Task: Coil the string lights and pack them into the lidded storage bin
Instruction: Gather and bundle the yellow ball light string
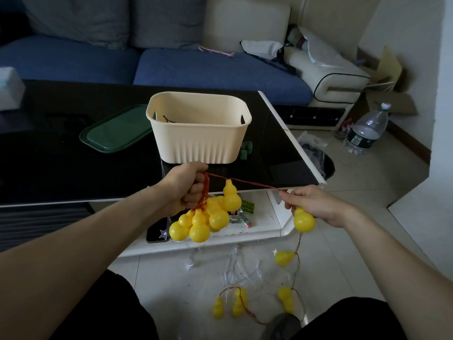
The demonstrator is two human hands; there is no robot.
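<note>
Fingers (193, 190) of the left hand (182, 187) are gripping gathered red wire loops with yellow gourd-shaped plastic bulbs (203, 222) dangling; right hand (316, 204) is pinching the taut wire; coiling is underway, several bulbs lying on the floor; next loop likely needs drawing leftward; cream ribbed plastic bin (199, 141) is waiting open on the black tabletop (61, 163).

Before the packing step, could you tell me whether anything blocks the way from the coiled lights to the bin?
Nothing visible does: the bin stands open just beyond the left hand, and its green lid lies beside it.

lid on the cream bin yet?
No, the dark green plastic lid lies flat on the black glass table, left of the open cream ribbed plastic bin.
</note>
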